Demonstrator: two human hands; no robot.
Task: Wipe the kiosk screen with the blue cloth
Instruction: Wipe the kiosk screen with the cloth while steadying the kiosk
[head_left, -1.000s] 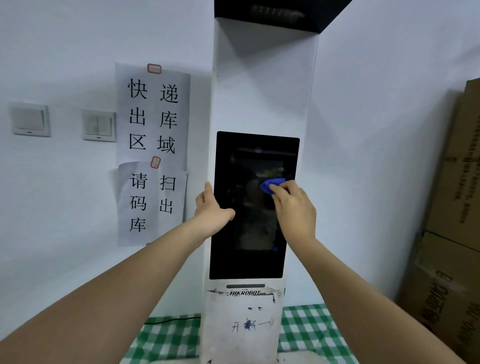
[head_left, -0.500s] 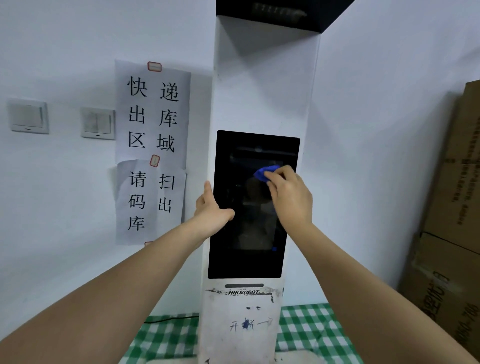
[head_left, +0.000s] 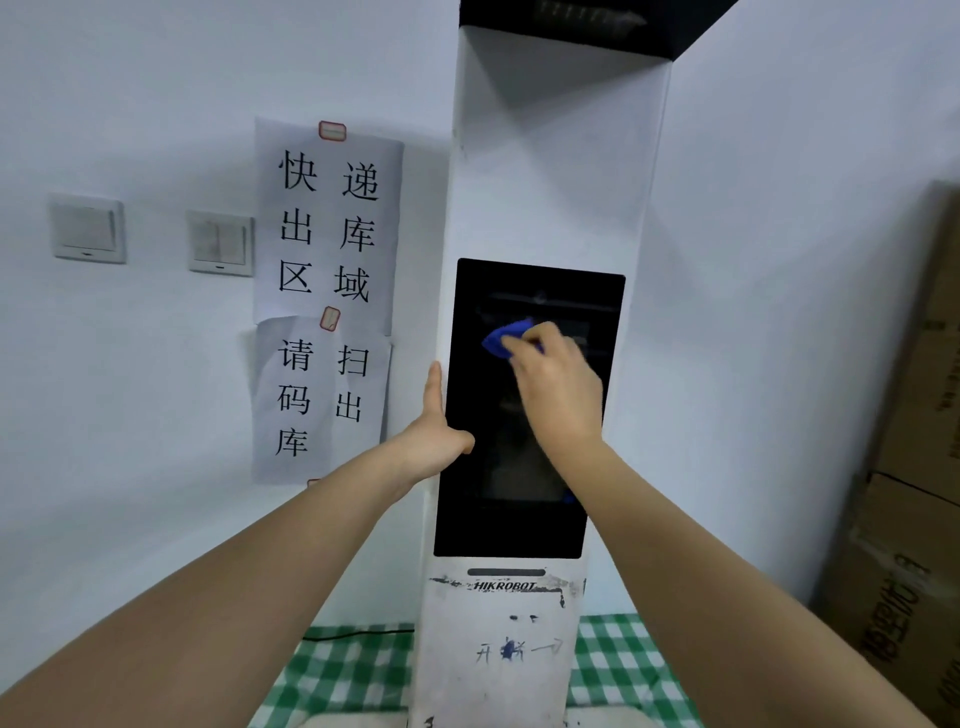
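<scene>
**userA:** Checking the hands first, what's each one doing?

**userB:** The right hand (head_left: 558, 387) is curling its fingers round the blue cloth (head_left: 506, 338) and pressing it flat against the kiosk screen (head_left: 511, 415), up in the top half of the glass and a bit left of centre. The cloth is poking out past the fingertips on the upper left; the rest is hiding under the hand. The left hand (head_left: 434, 441) is holding nothing: fingers are lying straight up along the left edge of the kiosk (head_left: 550, 156), thumb is sticking out sideways onto the dark glass, bracing it.

**userA:** So how's the cloth sitting relative to them?

**userB:** It's sitting above and to the right of the left hand, well apart from it. Further out, paper signs (head_left: 327, 296) with Chinese characters are hanging on the wall just left of the kiosk, two light switches (head_left: 150, 236) are sitting further left, a green checked tablecloth (head_left: 353, 670) is showing at the bottom, and cardboard boxes (head_left: 909, 493) are stacking up on the right.
</scene>
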